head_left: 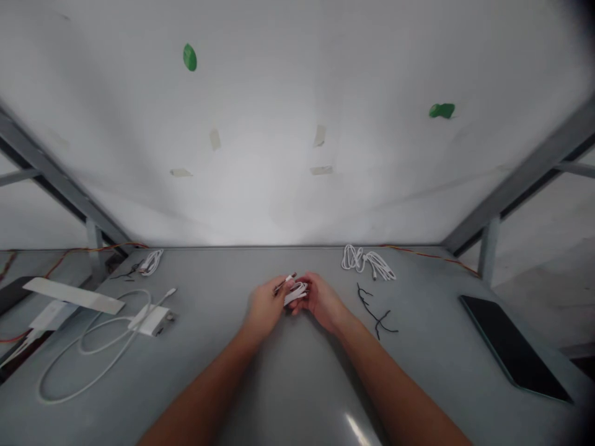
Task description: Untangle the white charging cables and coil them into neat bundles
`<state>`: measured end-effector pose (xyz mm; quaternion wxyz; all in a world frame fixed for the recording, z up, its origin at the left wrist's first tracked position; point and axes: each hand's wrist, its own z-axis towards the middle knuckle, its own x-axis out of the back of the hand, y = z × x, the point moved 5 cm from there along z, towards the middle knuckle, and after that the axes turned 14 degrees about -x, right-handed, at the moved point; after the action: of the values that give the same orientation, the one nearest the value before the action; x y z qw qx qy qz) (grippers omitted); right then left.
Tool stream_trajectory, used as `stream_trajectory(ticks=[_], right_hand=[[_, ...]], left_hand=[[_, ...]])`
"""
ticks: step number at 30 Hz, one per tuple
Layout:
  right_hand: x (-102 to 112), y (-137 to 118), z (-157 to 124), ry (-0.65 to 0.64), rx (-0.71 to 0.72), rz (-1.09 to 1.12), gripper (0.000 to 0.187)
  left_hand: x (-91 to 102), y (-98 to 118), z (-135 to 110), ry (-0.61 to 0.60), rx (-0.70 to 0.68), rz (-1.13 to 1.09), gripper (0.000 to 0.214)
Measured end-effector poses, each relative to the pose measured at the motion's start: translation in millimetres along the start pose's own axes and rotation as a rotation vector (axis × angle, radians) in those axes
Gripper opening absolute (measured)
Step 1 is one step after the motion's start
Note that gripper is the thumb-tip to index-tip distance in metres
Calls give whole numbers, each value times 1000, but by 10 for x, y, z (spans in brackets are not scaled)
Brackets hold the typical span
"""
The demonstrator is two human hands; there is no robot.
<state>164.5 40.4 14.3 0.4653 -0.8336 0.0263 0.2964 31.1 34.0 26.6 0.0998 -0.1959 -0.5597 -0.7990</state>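
A small coil of white charging cable is held between both hands above the middle of the grey table. My left hand is closed on the coil's left end, where a connector pokes up past the fingers. From the other side, my right hand wraps its fingers around the looped part. Parts of the coil are hidden by the fingers. Several black twist ties lie on the table to the right of my right hand. Behind them rests a bundled white cable.
At left a white charger plug lies with a loose cable, near a flat pale strip. Another coiled cable sits at the back left. A dark tablet lies at right. Metal frame posts and a white wall bound the table.
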Motion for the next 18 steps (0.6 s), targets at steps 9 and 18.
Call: stream_trajectory(ticks=[9,18], right_hand=[[38,-11,-19,258,172,-139,42],[689,-716,-414,689,353,-766,8]], left_hand=[[28,41,7,79,-60,-20,42],[-28,-93,-12,-56,57,-23,52]])
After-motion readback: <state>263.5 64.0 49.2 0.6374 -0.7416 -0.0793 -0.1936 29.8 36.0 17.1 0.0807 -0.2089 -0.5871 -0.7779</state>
